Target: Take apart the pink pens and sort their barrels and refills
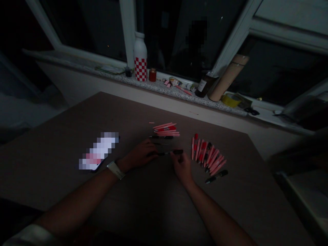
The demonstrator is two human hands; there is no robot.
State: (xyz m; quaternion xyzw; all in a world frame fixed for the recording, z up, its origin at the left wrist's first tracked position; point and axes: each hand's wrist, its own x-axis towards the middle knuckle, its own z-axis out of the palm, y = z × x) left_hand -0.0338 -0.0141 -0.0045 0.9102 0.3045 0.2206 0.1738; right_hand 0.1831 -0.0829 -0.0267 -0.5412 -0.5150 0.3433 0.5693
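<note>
Black is the colour of the slim, straight pen (178, 151) held just above the middle of the brown, flat table (102, 112). The bare right hand (182, 167) has its thumb and finger pinched together on the thick, dark end of it. The bare left hand (145, 152) reaches to the other end with its fingers bent, and its fingertips are right at the pen, but it is too dark to tell if they squeeze it. A wide, pale band (115, 170) goes around the left wrist. Just past the hands lies a small heap of pink, red and black pens (165, 129), with their ends pointing sideways. To the right, a fan of pink and red pens (203, 150) is spread out in a curved row, side by side. One thick, dark pen (216, 176) lies by itself near the bottom of that fan. On the left, a bright, blurry phone (102, 150) lies flat and slanted. Behind the table, on a speckled stone sill (159, 83), stand a tall white bottle with red checks (140, 56), a little red jar (152, 75) and a leaning tan tube (228, 78).
</note>
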